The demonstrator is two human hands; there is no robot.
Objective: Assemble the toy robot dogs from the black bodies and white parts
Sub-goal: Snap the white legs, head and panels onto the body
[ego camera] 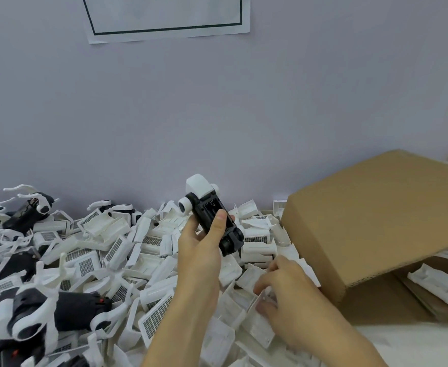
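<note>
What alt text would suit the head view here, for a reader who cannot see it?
A person's left hand holds up a black toy dog body with a white head piece fitted, while the right hand picks a white part from a pile of white parts. Assembled dogs lie at left; a cardboard box lies at right.

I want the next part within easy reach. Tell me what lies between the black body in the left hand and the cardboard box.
In the head view, loose white parts fill the stretch between the black body, held by the left hand, and the cardboard box.
</note>
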